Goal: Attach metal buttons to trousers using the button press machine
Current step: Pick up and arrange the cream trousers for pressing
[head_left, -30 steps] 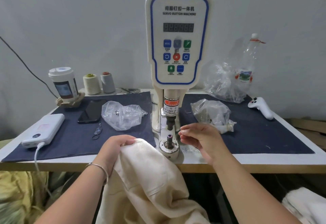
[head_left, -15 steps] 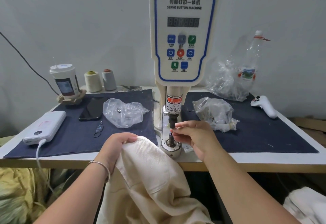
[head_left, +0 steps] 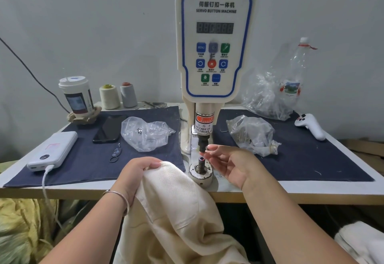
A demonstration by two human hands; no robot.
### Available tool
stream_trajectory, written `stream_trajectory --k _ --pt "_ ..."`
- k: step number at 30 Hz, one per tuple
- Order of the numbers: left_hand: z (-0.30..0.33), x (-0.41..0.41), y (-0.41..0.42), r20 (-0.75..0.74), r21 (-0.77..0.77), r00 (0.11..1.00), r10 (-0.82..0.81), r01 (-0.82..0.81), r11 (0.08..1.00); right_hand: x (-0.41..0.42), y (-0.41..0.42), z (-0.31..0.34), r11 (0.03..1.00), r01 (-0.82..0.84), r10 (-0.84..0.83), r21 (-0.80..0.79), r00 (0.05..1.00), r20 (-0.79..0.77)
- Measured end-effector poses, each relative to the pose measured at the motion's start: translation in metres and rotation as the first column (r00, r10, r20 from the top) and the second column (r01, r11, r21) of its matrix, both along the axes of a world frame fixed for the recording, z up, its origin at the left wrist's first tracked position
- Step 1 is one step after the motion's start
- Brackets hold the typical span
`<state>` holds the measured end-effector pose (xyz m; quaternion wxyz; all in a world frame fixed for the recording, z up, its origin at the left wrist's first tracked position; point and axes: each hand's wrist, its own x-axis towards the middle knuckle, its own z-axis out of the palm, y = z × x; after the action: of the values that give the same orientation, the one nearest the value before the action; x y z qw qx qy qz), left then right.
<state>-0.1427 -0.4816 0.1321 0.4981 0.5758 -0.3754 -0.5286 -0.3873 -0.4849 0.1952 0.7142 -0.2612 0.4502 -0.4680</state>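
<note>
Plain grey wall behind a white worktable [head_left: 311, 187] covered by dark blue denim mats. Nearest to me, cream twill trousers [head_left: 176, 211] drape over the table's front edge, and the left hand [head_left: 137, 170] is bunched up gripping the fabric's top fold. Just past that, the round metal lower die [head_left: 201, 173] of the white servo button machine [head_left: 215, 41] has a small purple-tipped post standing in it. The right hand [head_left: 232, 165] sits just right of the post, fingers loosely spread, holding nothing that I can see. Further back, a clear crumpled plastic bag [head_left: 145, 134] on the left holds a few small metal bits, and another clear bag [head_left: 252, 134] on the right is stuffed with darker hardware. At the back there's a lidded paper cup [head_left: 75, 94], contents hidden.
</note>
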Motion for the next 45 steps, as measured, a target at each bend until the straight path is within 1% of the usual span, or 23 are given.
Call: stream_trajectory --k 8,17,20,22,23,24,25,26,27,28,29,30,32,33,34,36,37,38,40,41,43,44,45 --pt "0.001 -0.001 0.001 -0.006 0.021 1.0 0.01 -0.01 1.0 0.003 0.002 0.002 1.0 -0.008 0.008 0.014 1.0 0.003" --pt "0.002 -0.001 0.002 0.009 0.011 1.0 0.004 -0.004 1.0 0.005 0.007 -0.001 0.997 0.031 -0.03 -0.069 0.999 0.02" --pt "0.003 0.0 0.003 0.019 0.009 1.0 0.001 -0.002 1.0 0.001 0.006 -0.001 0.994 0.001 0.002 -0.109 1.0 0.028" --pt "0.003 0.0 0.003 0.011 0.015 1.0 -0.003 0.003 1.0 -0.006 0.0 0.001 0.986 -0.034 0.021 -0.166 0.997 -0.076" --pt "0.003 0.0 0.003 0.006 0.018 1.0 -0.001 0.001 1.0 -0.013 -0.004 0.001 0.979 -0.015 -0.025 -0.202 0.98 -0.197" --pt "0.003 0.0 0.003 0.004 0.017 1.0 0.002 -0.002 1.0 -0.023 -0.01 -0.001 0.964 0.037 -0.138 -0.264 0.917 -0.374" --pt "0.003 0.0 0.003 0.007 0.014 1.0 0.003 -0.003 1.0 -0.036 -0.017 -0.004 0.925 0.092 -0.307 -0.369 0.753 -0.582" --pt "0.002 0.0 0.002 0.011 0.012 1.0 0.002 -0.002 1.0 -0.051 -0.025 -0.008 0.866 0.086 -0.468 -0.492 0.487 -0.738" --pt "0.002 0.0 0.001 0.016 0.014 1.0 -0.002 0.002 1.0 -0.065 -0.031 -0.011 0.818 0.022 -0.562 -0.574 0.236 -0.793" --pt "0.001 0.0 0.001 0.021 0.013 1.0 -0.009 0.009 1.0 -0.076 -0.038 -0.013 0.807 -0.045 -0.586 -0.589 0.068 -0.808" --pt "0.001 0.0 0.0 0.024 0.009 1.0 -0.016 0.015 1.0 -0.084 -0.047 -0.015 0.83 -0.103 -0.552 -0.547 -0.021 -0.833" --pt "0.0 0.0 -0.001 0.024 0.008 0.999 -0.022 0.022 1.0 -0.088 -0.057 -0.019 0.878 -0.153 -0.471 -0.454 -0.097 -0.877" --pt "-0.001 0.001 -0.002 0.021 0.007 0.999 -0.035 0.035 0.999 -0.087 -0.08 -0.021 0.959 -0.192 -0.25 -0.21 -0.216 -0.944" --pt "-0.002 0.001 -0.003 0.017 0.004 0.999 -0.039 0.039 0.999 -0.086 -0.091 -0.02 0.979 -0.177 -0.145 -0.104 -0.238 -0.96" --pt "-0.003 0.002 -0.003 0.016 0.0 0.999 -0.044 0.044 0.999 -0.085 -0.101 -0.017 0.988 -0.152 -0.045 -0.011 -0.223 -0.974" --pt "-0.003 0.002 -0.003 0.023 -0.013 0.999 -0.046 0.047 0.999 -0.083 -0.114 -0.013 0.981 -0.119 0.132 0.152 -0.157 -0.979" --pt "-0.003 0.002 -0.003 0.026 -0.015 0.999 -0.047 0.047 0.999 -0.082 -0.118 -0.012 0.972 -0.109 0.194 0.21 -0.142 -0.971" --pt "-0.003 0.002 -0.003 0.024 -0.014 0.998 -0.05 0.05 0.999 -0.082 -0.123 -0.012 0.965 -0.105 0.221 0.238 -0.154 -0.963" --pt "-0.002 0.001 -0.002 0.013 -0.013 0.998 -0.057 0.057 0.998 -0.082 -0.129 -0.013 0.961 -0.126 0.217 0.245 -0.202 -0.955" --pt "-0.001 0.0 -0.002 0.011 -0.013 0.998 -0.054 0.054 0.998 -0.082 -0.131 -0.013 0.963 -0.13 0.206 0.235 -0.205 -0.957" --pt "0.0 0.0 -0.002 0.01 -0.021 0.998 -0.055 0.055 0.998 -0.083 -0.129 -0.016 0.975 -0.099 0.186 0.201 -0.141 -0.972" --pt "0.001 0.0 -0.001 0.009 -0.022 0.999 -0.053 0.054 0.998 -0.083 -0.125 -0.018 0.986 -0.07 0.144 0.151 -0.102 -0.984" --pt "0.003 0.0 0.0 0.005 -0.022 0.999 -0.046 0.046 0.999 -0.082 -0.119 -0.023 0.998 -0.055 0.031 0.037 -0.093 -0.995"
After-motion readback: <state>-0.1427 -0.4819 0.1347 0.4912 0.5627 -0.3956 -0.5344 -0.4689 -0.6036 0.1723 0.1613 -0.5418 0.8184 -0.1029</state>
